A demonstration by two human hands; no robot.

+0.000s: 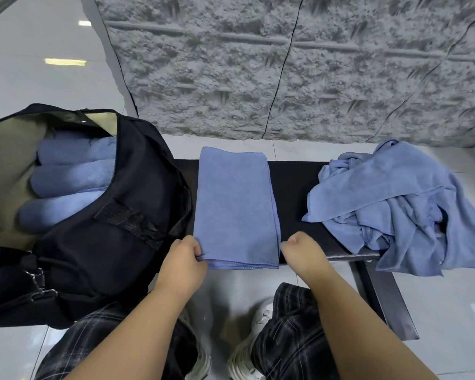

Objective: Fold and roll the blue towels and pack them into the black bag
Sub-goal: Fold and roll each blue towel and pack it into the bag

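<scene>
A blue towel [235,207] lies folded into a long strip across the black bench [294,193], its near end at the bench's front edge. My left hand [184,260] pinches the strip's near left corner. My right hand [302,250] sits at the near right corner with fingers curled under; its hold on the cloth is hidden. The black bag [115,237] stands open at the left, with three rolled blue towels [72,178] stacked inside. A heap of unfolded blue towels [392,204] rests on the bench's right end.
A grey textured wall panel [285,64] rises behind the bench. Glossy white floor tiles [39,64] surround it. My knees and white shoes [247,349] are below the bench's front edge. The bag's metal strap clips [39,281] hang at its near left.
</scene>
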